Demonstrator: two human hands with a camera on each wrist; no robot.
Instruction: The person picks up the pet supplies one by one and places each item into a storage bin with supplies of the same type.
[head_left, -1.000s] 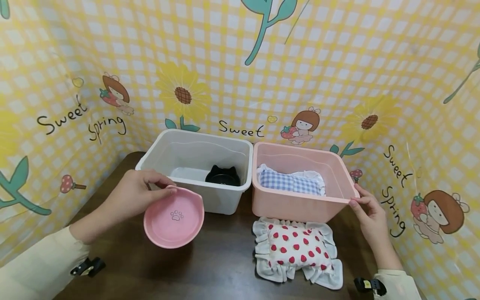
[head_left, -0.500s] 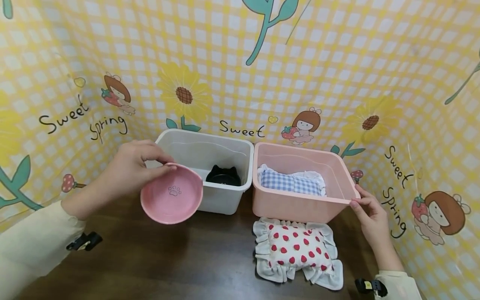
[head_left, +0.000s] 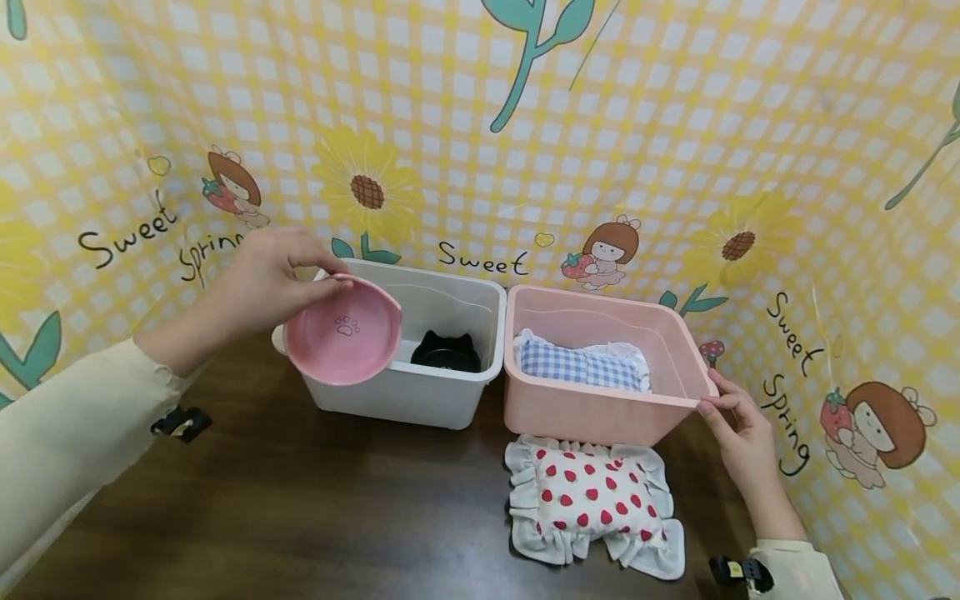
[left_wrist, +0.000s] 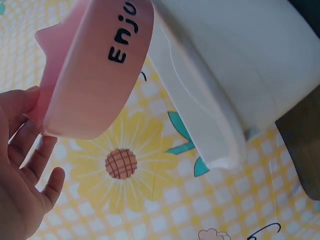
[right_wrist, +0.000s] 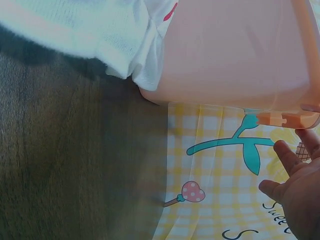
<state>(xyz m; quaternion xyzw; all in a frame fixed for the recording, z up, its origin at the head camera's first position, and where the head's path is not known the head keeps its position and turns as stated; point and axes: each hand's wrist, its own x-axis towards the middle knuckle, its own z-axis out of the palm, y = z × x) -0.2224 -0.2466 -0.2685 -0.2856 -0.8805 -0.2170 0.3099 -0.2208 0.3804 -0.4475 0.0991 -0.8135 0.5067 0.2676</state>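
Observation:
My left hand (head_left: pixel 266 279) pinches the edge of a pink pet bowl (head_left: pixel 343 337) between thumb and fingers. The bowl has a paw print inside and pointed ears, and hangs tilted over the left part of the white bin (head_left: pixel 397 400). In the left wrist view, dark lettering shows on the outside of the bowl (left_wrist: pixel 100 75). A black cat-eared bowl (head_left: pixel 446 352) lies inside the white bin. At the right front corner of the pink bin (head_left: pixel 592 415), my right hand (head_left: pixel 746 442) holds the rim with thumb and fingers. A blue checked pillow (head_left: pixel 581 362) lies in that bin.
A ruffled strawberry-print pillow (head_left: pixel 596 500) lies on the dark wooden table (head_left: pixel 337 517), in front of the pink bin. The two bins stand side by side against a yellow checked cloth (head_left: pixel 465 167), which also rises at both sides.
My left hand has lifted the pink pet bowl up and away, from in front of the white bin to above its left part. The right hand stays at the pink bin's corner.

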